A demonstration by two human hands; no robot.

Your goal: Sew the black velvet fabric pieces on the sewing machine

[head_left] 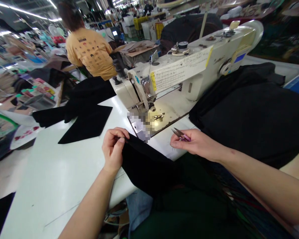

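Head view shows work that looks partway through. One black cloth piece (147, 162) is in hand at the table's near edge, beside the front of the sewing machine (174, 78); a blurred patch hides the needle, so I cannot tell whether a thread joins them. More black pieces (88, 124) lie loose on the white table (64, 169) at the left, and a dark stack (254, 109) sits to the right of the machine; which of these are finished and which are left is not visible.

The left hand (113, 147) is pinched on the upper left corner of the cloth, thumb against fingers. Well apart from it, the right hand (193, 142) is closed around small scissors (179, 133) with purple handles, tips slightly parted and clear of the cloth.

The held piece looks matte, deep black and limp, with a fairly straight upper edge; it drapes over the table's rim towards the lap. Any seam is too dark to make out.
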